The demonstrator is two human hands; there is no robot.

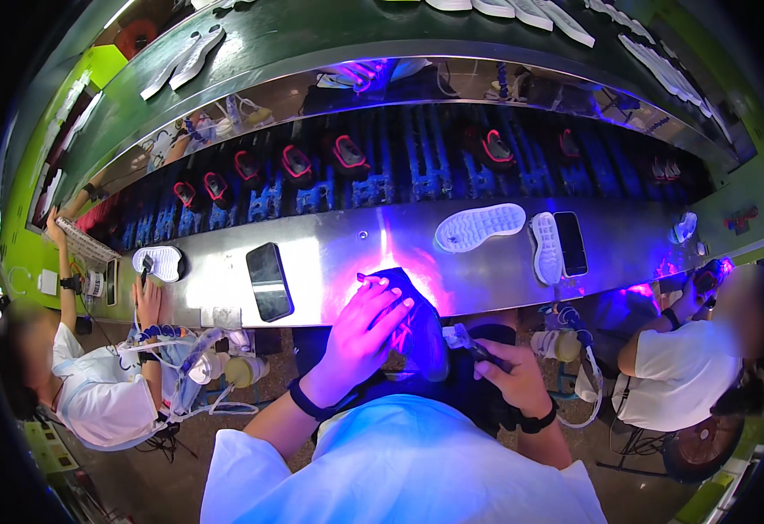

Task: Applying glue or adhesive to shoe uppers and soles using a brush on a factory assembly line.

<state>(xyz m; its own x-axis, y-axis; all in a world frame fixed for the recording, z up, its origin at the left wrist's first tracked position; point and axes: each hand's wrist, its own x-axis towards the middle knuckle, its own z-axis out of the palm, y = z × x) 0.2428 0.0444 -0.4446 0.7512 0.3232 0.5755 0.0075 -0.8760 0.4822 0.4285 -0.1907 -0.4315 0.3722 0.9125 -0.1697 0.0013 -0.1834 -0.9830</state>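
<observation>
In front of my body a dark shoe upper (432,349) is lit by violet-blue light at the table's edge. My left hand (366,321) grips it from the left, its fingers bent over the upper's top side. My right hand (513,371) is closed around a dark-handled brush (463,339). The pale head of this brush reaches the right side of the upper; I cannot tell if it touches. Beyond my hands, a white shoe sole (480,227) lies on the metal table (329,240), with a smaller white sole (546,249) to its right.
One phone (269,281) lies left of my hands, another phone (571,244) beside the smaller sole. Behind the table runs a blue slatted conveyor (430,166) carrying several dark shoes. Co-workers sit left (107,384) and right (692,367). Pots with hoses (558,346) hang at the table's edge.
</observation>
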